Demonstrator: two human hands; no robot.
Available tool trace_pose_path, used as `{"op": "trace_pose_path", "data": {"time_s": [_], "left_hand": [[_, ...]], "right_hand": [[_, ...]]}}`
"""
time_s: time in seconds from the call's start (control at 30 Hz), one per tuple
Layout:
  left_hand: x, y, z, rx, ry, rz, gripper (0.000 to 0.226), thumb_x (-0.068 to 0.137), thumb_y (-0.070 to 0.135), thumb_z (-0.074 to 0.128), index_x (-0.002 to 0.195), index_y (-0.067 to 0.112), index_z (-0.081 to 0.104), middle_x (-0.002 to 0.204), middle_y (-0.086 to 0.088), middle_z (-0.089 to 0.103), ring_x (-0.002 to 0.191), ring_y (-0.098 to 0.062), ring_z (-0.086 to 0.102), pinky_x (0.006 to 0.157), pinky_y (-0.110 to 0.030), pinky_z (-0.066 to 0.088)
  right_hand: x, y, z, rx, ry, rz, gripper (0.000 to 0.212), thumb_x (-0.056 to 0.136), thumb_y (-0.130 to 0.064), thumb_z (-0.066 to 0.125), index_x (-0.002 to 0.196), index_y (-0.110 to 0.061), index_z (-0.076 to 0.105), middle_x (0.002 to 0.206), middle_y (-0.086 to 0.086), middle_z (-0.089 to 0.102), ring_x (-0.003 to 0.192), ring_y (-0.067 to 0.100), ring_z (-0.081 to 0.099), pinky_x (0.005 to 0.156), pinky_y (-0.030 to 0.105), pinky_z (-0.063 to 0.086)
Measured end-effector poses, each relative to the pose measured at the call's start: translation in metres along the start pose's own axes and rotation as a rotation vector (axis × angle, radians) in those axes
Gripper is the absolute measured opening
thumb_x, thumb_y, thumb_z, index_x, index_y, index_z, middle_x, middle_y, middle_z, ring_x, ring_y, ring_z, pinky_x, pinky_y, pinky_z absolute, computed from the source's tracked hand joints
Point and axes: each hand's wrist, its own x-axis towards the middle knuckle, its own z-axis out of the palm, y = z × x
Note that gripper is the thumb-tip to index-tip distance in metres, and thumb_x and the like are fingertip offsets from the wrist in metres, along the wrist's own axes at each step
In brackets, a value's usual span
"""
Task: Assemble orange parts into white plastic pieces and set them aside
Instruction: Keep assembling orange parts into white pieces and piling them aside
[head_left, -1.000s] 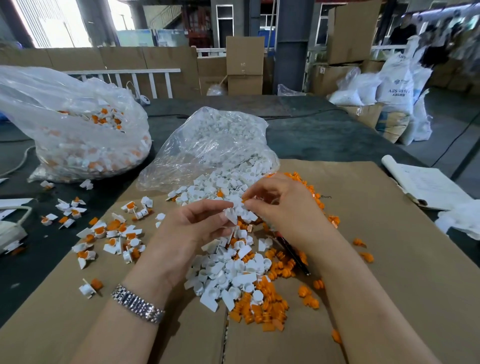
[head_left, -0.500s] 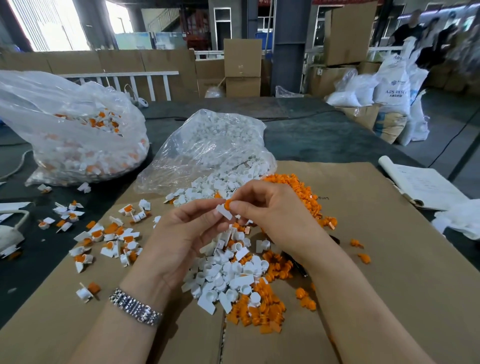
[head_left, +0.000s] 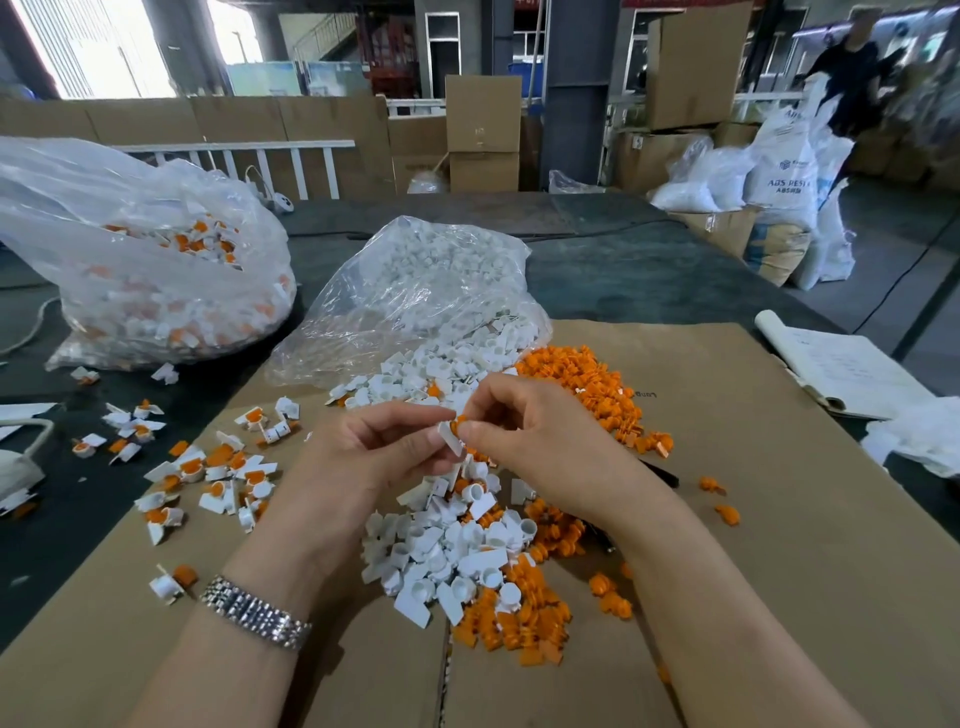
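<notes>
My left hand (head_left: 374, 457) pinches a small white plastic piece (head_left: 450, 439) above the cardboard. My right hand (head_left: 540, 447) presses an orange part (head_left: 460, 422) against the top of that piece, fingertips of both hands meeting there. Under the hands lies a heap of loose white pieces (head_left: 447, 551) mixed with orange parts (head_left: 519, 618). A second mound of orange parts (head_left: 587, 384) sits just beyond my right hand. Assembled white-and-orange pieces (head_left: 208, 473) are scattered to the left.
A clear bag of white pieces (head_left: 426, 291) lies open behind the heap. A larger bag of assembled pieces (head_left: 145, 270) sits at far left. A paper booklet (head_left: 841, 369) rests at the right. The cardboard sheet (head_left: 779, 519) covers the dark table.
Both hands rose off the pile with the white piece. The right hand brought an orange part onto it, and the two are now pressed together between the fingertips.
</notes>
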Motion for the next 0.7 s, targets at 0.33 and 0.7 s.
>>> {"op": "trace_pose_path", "data": {"time_s": [0.33,0.7], "left_hand": [[0.007,-0.003,-0.0012,-0.331,-0.018,-0.091,0.021,0.079,-0.001,0.071,0.099,0.001,0.078,0.096,-0.02,0.075,0.079,-0.023,0.076,0.066,-0.024,0.061],[0.0072,-0.0024,-0.0011,-0.362,-0.02,-0.05,0.019,0.08,-0.002,0.07,0.093,0.005,0.081,0.093,-0.013,0.077,0.082,-0.02,0.076,0.068,-0.023,0.061]], "right_hand": [[-0.0028,-0.0005,-0.0023,0.235,0.017,-0.083,0.015,0.091,-0.015,0.073,0.104,-0.022,0.073,0.092,0.005,0.069,0.085,0.023,0.068,0.078,0.027,0.059],[-0.0012,0.0013,-0.0027,0.276,0.068,-0.164,0.022,0.083,-0.019,0.08,0.104,-0.019,0.075,0.088,0.003,0.071,0.083,0.025,0.069,0.078,0.035,0.06]]}}
